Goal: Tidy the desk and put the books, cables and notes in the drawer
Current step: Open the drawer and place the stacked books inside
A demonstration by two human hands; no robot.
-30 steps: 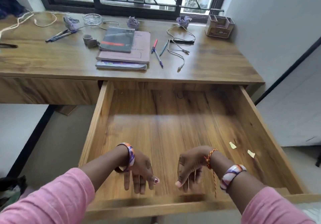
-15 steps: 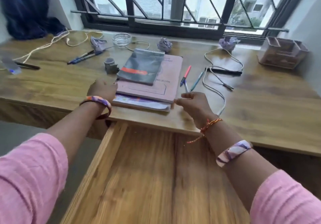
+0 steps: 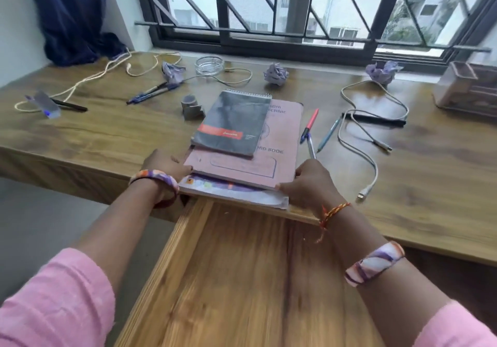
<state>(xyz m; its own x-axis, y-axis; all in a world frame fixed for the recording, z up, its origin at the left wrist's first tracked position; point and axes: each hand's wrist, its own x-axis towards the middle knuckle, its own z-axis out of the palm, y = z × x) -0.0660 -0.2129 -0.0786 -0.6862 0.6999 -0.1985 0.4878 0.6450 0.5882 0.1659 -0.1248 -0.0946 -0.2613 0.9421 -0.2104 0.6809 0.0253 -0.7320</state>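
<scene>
Book stack: three books at the front edge of the desk (image 3: 107,136), above the open drawer (image 3: 242,279); dark spiral notepad (image 3: 232,122) on top, pink record book (image 3: 250,158) under it, a purple-covered book (image 3: 236,190) at the bottom, its near edge past the desk edge.
Left hand (image 3: 164,165): fingers curled on the stack's left side, gripping it.
Right hand (image 3: 312,185): fingers curled on the stack's near right corner, gripping it.
Cables: white cable (image 3: 371,142) right of the stack; cream cord (image 3: 94,77) at far left; thin grey cable (image 3: 234,73) near a glass dish (image 3: 209,64).
Pens: three (image 3: 312,128) just right of the stack; others (image 3: 153,92) at left.
Crumpled notes: three purple balls (image 3: 275,74) along the back.
Organiser: clear box (image 3: 468,91), far right.
</scene>
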